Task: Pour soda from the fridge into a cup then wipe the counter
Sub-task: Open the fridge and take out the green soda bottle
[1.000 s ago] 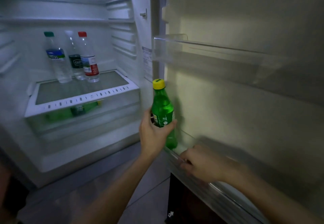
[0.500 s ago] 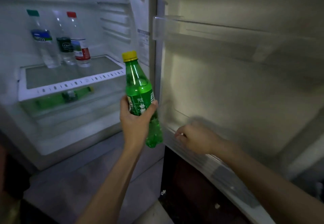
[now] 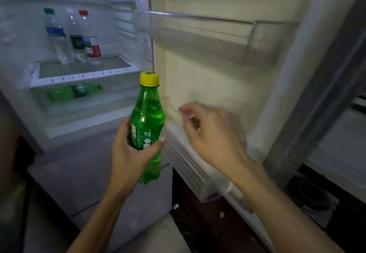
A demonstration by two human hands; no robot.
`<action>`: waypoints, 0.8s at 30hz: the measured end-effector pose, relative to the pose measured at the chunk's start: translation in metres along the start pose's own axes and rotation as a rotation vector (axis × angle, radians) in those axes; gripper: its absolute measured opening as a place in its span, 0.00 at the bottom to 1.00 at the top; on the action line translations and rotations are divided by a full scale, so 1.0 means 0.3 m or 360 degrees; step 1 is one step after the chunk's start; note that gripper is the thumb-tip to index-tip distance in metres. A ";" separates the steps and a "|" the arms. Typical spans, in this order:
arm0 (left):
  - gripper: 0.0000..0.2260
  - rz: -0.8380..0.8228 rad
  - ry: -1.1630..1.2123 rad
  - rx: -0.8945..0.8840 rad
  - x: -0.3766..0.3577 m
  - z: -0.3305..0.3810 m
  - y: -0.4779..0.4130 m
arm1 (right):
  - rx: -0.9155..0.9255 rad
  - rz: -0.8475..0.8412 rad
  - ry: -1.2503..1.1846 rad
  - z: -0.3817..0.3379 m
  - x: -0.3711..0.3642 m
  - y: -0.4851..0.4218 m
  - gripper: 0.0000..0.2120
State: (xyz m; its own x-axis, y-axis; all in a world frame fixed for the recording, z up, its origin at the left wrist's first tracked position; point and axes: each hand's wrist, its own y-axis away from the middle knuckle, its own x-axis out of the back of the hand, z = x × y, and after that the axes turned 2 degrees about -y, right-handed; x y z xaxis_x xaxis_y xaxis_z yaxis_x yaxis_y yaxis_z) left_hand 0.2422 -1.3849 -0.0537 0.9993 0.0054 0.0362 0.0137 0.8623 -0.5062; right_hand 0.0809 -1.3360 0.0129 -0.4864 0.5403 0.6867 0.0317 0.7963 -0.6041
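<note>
A: Upper left of the frame first?

B: Open fridge, lit inside. Three clear bottles stand upright close together on the glass shelf: green-capped bottle, a middle bottle whose cap is washed out, red-capped bottle. Under that shelf, in the drawer, a green bottle lies on its side.

A: And the soda?

B: Centre of frame, outside the fridge. Soda bottle, green plastic, yellow cap on, near upright. The left hand holds it round the label, fingers and thumb wrapped about the body. The base hangs free below the hand.

A: Right of it?

B: Right hand, motion-blurred, just right of the bottle and apart from it. Fingers loosely bent and pointing left, nothing in them that I can make out. It hangs in front of the lower door shelf; whether it touches, cannot tell.

A: Further right?

B: Fridge door swung open, pale inner lining. Clear upper door shelf crosses it near the top of the frame. Dark floor at lower right.
</note>
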 end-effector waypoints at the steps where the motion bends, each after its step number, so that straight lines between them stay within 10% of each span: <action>1: 0.27 0.0046 -0.0021 -0.0003 -0.010 0.022 0.046 | 0.0135 0.0298 -0.0131 -0.028 0.079 0.068 0.11; 4: 0.27 0.0172 -0.0097 -0.0023 -0.051 0.092 0.180 | 0.0486 0.0910 -0.0328 0.050 0.316 0.239 0.14; 8: 0.27 0.0253 -0.0167 0.0012 -0.095 0.186 0.315 | 0.0263 0.1184 -0.0339 0.184 0.422 0.277 0.16; 13: 0.26 0.0333 -0.0224 -0.0007 -0.074 0.276 0.383 | 0.0099 0.0699 -0.0876 0.134 0.359 0.279 0.28; 24: 0.22 0.0550 -0.0280 0.0004 0.185 0.320 0.434 | 0.0581 0.0553 -0.0536 -0.205 0.129 0.222 0.27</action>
State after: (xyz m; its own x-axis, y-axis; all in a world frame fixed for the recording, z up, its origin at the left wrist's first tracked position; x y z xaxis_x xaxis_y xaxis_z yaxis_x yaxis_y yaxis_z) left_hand 0.2963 -1.2237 -0.0347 0.9239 0.3824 0.0115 -0.3230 0.7959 -0.5121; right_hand 0.1180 -1.2451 0.0242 -0.7528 0.5886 0.2947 -0.0347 0.4116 -0.9107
